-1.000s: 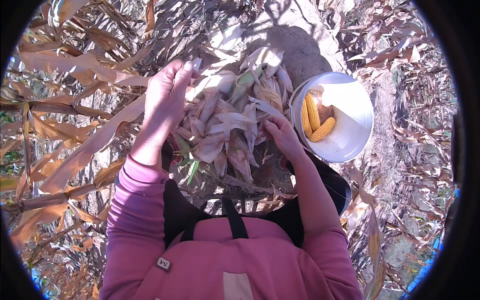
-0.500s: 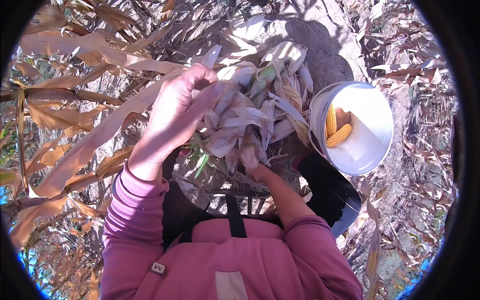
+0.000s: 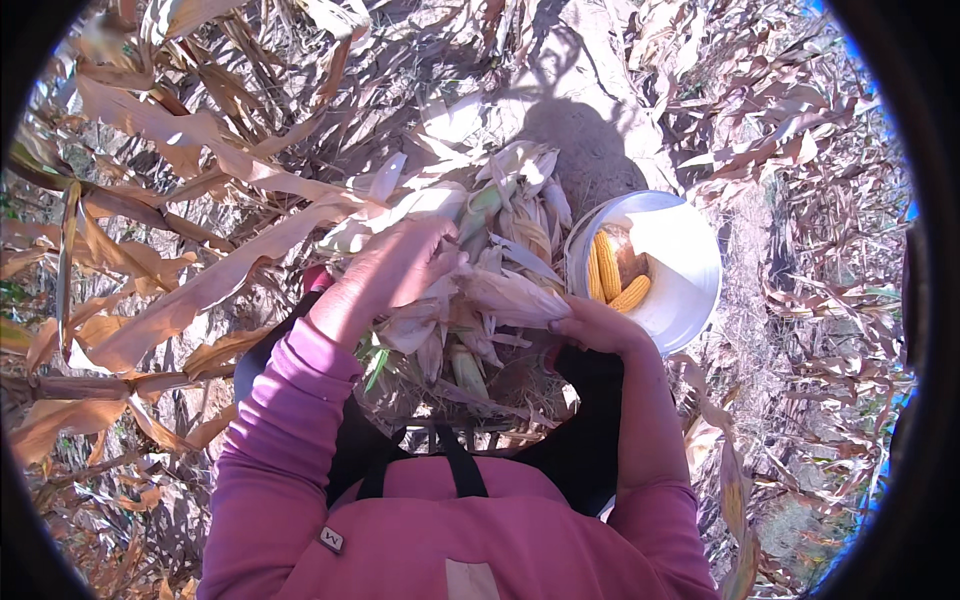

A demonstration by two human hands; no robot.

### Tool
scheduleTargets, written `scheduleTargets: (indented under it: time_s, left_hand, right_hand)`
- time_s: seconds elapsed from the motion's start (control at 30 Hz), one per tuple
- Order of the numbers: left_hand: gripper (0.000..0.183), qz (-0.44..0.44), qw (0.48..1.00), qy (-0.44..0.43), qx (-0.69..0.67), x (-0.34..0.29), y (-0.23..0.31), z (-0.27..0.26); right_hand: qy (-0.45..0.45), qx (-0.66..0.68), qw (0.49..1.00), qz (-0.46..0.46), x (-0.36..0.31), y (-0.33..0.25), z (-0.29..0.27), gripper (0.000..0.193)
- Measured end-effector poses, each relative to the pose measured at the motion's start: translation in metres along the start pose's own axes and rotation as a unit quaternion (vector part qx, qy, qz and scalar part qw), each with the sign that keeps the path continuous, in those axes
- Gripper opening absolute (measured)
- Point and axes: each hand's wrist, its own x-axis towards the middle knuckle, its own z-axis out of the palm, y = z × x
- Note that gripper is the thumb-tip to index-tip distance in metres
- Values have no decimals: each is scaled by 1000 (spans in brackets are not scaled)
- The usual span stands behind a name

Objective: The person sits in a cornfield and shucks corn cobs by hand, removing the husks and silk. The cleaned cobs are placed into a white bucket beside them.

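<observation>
An ear of corn in its pale dry husk (image 3: pixel 512 299) lies slantwise between my hands, above a heap of other husked-in ears (image 3: pixel 415 335). My right hand (image 3: pixel 600 325) is closed around its right end, beside the bucket. At the ear's left tip, my left hand (image 3: pixel 395 265) has its fingers curled and thumb pressed in. What those fingers pinch is too small to make out. Bare yellow corn cobs (image 3: pixel 607 265) lie inside a white bucket (image 3: pixel 690 240) to the right.
Dry corn leaves (image 3: pixel 240 260) and a bent stalk (image 3: pixel 110 200) reach in from the left. Loose husks and straw litter the soil. My knees flank the heap, and a trodden strip of bare earth (image 3: pixel 590 150) runs beyond it.
My right hand has risen out of the heap with a husked ear and moved right. My left hand has come down to the ear's tip. The view has shifted, moving the bucket leftward.
</observation>
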Motion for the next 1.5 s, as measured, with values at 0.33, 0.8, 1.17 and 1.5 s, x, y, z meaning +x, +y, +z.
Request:
scheduleTargets:
  time_s: [0.33,0.8,1.17,1.5]
  left_hand:
    - [33,-87,838,143,-520,34,-11,17]
    - [40,-6,908,82,-412,48,-27,86]
    - [30,-15,876,147,-459,46,20,102]
    - [54,-27,894,116,-431,38,14,115]
  right_hand:
    - [45,275,942,-187,57,-32,36,28]
    - [250,403,836,-277,84,-62,47,44]
    - [421,311,825,-213,88,-64,60,37]
    - [309,535,752,-227,84,-67,43,41]
